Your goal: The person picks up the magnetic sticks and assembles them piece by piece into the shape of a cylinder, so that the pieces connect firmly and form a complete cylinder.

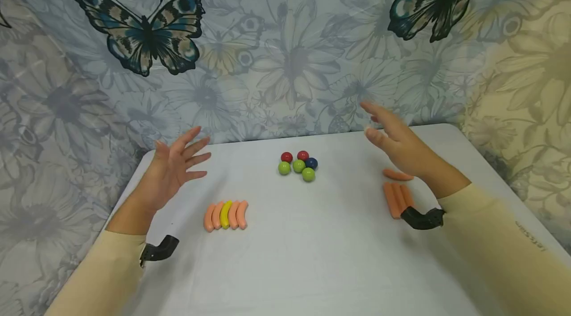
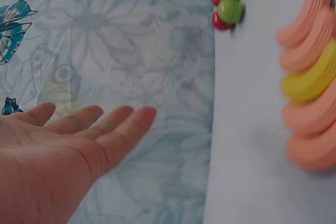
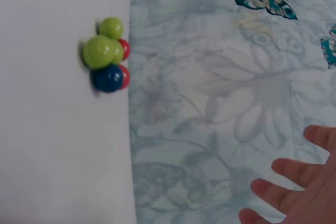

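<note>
My left hand (image 1: 171, 170) is raised above the table's left side with spread fingers and holds nothing. Nearest to it, a row of curved, sausage-like peach pieces (image 1: 239, 215) lies side by side, with one yellow curved piece (image 1: 226, 214) in the middle. On the right, my right hand (image 1: 397, 142) hovers with fingers extended, also holding nothing. Below its wrist, several orange-pink sausage-like pieces (image 1: 393, 200) lie together, partly hidden by the wrist strap, and a single one (image 1: 398, 174) lies crosswise behind them. Both hands are apart from every object.
Toward the back centre of the white table (image 1: 294, 266) sits a cluster of glossy balls: several green and red ones (image 1: 308, 174) and a dark blue one (image 1: 311, 163). Behind the table's far edge hangs a butterfly-and-flower patterned cloth (image 1: 294, 78). Black straps (image 1: 160, 249) circle both wrists.
</note>
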Available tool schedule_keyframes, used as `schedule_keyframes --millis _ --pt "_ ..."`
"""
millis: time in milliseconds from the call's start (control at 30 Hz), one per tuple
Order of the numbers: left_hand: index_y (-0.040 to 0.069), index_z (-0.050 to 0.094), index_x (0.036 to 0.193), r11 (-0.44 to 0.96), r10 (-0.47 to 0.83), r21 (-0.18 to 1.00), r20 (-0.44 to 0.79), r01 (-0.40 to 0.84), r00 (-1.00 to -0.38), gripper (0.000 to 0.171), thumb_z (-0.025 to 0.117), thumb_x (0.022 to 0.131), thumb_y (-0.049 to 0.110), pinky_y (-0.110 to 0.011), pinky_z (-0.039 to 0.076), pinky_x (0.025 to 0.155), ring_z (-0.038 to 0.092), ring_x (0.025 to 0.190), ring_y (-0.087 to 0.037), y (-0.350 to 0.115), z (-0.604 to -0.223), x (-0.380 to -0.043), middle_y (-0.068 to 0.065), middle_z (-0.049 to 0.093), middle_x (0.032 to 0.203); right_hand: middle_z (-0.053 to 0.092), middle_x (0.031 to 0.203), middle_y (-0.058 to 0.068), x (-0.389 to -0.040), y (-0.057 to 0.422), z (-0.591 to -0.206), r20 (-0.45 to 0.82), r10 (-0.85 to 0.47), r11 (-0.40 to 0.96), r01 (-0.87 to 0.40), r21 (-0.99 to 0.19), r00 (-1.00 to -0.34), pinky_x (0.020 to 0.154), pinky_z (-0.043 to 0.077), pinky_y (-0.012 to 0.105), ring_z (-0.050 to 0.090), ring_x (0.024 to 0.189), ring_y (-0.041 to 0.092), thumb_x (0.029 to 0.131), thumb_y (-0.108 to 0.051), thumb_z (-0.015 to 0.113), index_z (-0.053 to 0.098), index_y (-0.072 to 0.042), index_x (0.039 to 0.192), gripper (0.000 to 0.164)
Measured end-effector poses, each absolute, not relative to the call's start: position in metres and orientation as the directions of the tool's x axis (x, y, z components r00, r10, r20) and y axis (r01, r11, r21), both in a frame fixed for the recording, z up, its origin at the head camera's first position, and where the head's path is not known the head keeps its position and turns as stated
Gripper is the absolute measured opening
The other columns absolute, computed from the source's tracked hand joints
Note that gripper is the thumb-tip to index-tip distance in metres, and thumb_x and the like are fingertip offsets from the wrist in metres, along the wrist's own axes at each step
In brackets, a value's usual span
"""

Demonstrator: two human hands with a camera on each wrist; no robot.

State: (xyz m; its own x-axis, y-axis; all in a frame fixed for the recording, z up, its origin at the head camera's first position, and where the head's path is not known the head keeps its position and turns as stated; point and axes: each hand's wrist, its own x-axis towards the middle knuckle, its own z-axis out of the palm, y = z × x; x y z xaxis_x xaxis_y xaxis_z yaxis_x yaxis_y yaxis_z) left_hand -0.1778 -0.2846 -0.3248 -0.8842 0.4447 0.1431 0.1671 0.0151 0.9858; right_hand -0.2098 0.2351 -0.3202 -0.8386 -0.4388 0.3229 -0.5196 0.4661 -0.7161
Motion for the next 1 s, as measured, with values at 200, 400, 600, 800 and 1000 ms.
schedule_keyframes --millis 200,400,600,800,1000 --pt "0.022 0.012 0.177 -0.207 0.564 0.975 0.184 0.078 -0.805 0.098 0.018 0.102 0.085 -0.060 0.042 0.115 0.030 0.156 -0.049 -0.278 -0.353 -0.167 -0.023 0.013 0.178 0.025 0.173 0.018 -0.207 0.222 -0.342 0.325 -0.429 0.328 -0.480 -0.814 -0.843 0.114 0.026 0.078 0.029 0.153 0.046 0.118 -0.039 0.044 0.024 -0.007 0.172 0.066" --pt "0.019 0.009 0.176 -0.304 0.623 0.952 0.177 -0.028 -0.762 0.101 0.011 0.100 0.085 -0.072 0.031 0.117 0.023 0.158 -0.052 -0.266 -0.376 -0.160 -0.026 0.002 0.178 0.036 0.164 0.018 -0.208 0.206 -0.362 0.342 -0.399 0.214 -0.449 -0.867 -0.851 0.119 0.028 0.061 0.039 0.146 0.043 0.118 -0.039 0.042 0.030 -0.005 0.168 0.061" --pt "0.011 0.002 0.175 -0.284 0.648 0.953 0.113 -0.101 -0.753 0.103 0.008 0.101 0.083 -0.070 0.024 0.120 0.007 0.158 -0.059 -0.258 -0.393 -0.154 -0.024 0.004 0.179 0.045 0.157 0.019 -0.205 0.185 -0.382 0.323 -0.342 0.141 -0.388 -0.911 -0.882 0.111 0.040 0.041 0.048 0.140 0.042 0.117 -0.039 0.044 0.037 -0.001 0.163 0.060" --pt "0.006 0.003 0.174 -0.169 0.627 0.980 0.025 -0.105 -0.778 0.101 0.010 0.104 0.079 -0.054 0.035 0.121 0.004 0.156 -0.063 -0.250 -0.395 -0.151 -0.027 0.004 0.178 0.057 0.148 0.016 -0.207 0.157 -0.406 0.217 -0.260 0.219 -0.277 -0.936 -0.941 0.097 0.052 0.047 0.058 0.127 0.032 0.113 -0.030 0.062 0.051 -0.005 0.154 0.049" --pt "0.006 0.008 0.174 -0.068 0.617 0.992 -0.044 -0.109 -0.786 0.089 0.011 0.111 0.069 -0.056 0.038 0.117 0.008 0.159 -0.056 -0.237 -0.396 -0.148 -0.025 0.006 0.178 0.060 0.145 0.014 -0.213 0.140 -0.437 0.140 -0.285 0.330 -0.234 -0.914 -0.948 0.088 0.057 0.046 0.065 0.116 0.032 0.105 -0.026 0.077 0.059 -0.007 0.148 0.050"
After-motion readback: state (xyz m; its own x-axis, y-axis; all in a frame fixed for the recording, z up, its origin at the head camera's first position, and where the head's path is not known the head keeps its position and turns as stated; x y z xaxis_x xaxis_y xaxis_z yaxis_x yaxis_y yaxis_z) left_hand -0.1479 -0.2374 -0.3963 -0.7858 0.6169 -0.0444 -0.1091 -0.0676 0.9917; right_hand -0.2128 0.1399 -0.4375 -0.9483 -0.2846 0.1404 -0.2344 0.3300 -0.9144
